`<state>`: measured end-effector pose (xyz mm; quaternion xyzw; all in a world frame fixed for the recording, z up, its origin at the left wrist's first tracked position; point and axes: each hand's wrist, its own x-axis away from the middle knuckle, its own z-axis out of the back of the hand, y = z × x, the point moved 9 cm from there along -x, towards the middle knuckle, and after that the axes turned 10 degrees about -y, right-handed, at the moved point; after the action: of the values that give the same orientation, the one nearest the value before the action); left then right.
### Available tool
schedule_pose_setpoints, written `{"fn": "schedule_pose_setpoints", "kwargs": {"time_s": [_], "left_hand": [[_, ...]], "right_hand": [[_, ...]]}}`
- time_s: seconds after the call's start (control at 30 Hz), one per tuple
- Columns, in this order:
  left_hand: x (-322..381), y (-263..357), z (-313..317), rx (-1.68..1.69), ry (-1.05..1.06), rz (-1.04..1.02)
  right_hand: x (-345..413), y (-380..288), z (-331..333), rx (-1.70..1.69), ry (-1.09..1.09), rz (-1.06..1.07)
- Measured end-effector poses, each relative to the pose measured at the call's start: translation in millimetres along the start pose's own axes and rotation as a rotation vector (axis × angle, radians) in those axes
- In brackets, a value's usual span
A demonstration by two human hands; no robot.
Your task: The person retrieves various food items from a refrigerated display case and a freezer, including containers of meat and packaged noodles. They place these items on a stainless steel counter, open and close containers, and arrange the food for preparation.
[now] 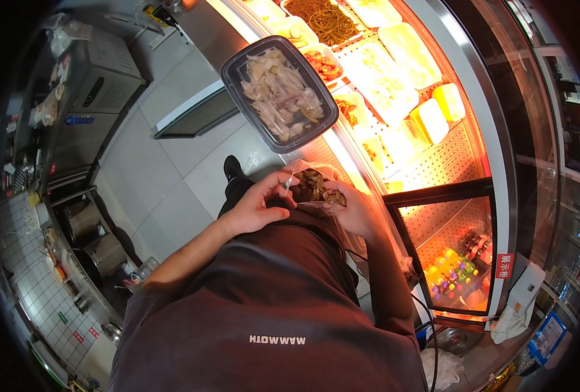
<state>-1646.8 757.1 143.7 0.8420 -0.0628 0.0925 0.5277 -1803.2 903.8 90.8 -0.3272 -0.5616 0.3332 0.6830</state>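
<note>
A clear plastic bag (314,165) with brown food pieces (308,188) inside is held in front of my waist. My left hand (263,203) pinches the left edge of its mouth between the fingers. On the other side, my right hand (353,208) grips the bag's right edge, its fingertips at the food pieces. Just beyond the bag, a black plastic container (330,110) with a transparent cover over shredded pale meat (285,95) rests at the edge of the display case. What exactly the brown pieces are, I cannot tell.
A brightly lit display case (471,161) holds several white food trays (410,54), one with dark noodle-like strands (326,19). Its glass door (442,255) stands at the right, bottles behind it. An open door panel (197,112) juts over the tiled floor (148,161). A steel cabinet (91,98) is at left.
</note>
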Motion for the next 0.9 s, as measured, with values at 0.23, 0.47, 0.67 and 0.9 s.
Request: {"fn": "schedule_pose_setpoints", "kwargs": {"time_s": [0.23,0.47,0.67,0.9], "left_hand": [[-2.4,2.9,-0.4,-0.026,0.012,0.006],[5.0,-1.0,10.0,-0.025,0.127,-0.032],[8.9,1.2,7.8,-0.088,0.101,0.01],[17.3,4.9,7.4,-0.18,0.115,0.009]], "right_hand": [[8.1,-34.4,19.2,0.282,0.088,-0.002],[13.8,-57.6,17.1,0.486,0.154,0.001],[-4.3,-86.1,-27.8,0.586,0.031,0.238],[-28.8,-65.1,-54.8,0.898,-0.084,0.243]]}}
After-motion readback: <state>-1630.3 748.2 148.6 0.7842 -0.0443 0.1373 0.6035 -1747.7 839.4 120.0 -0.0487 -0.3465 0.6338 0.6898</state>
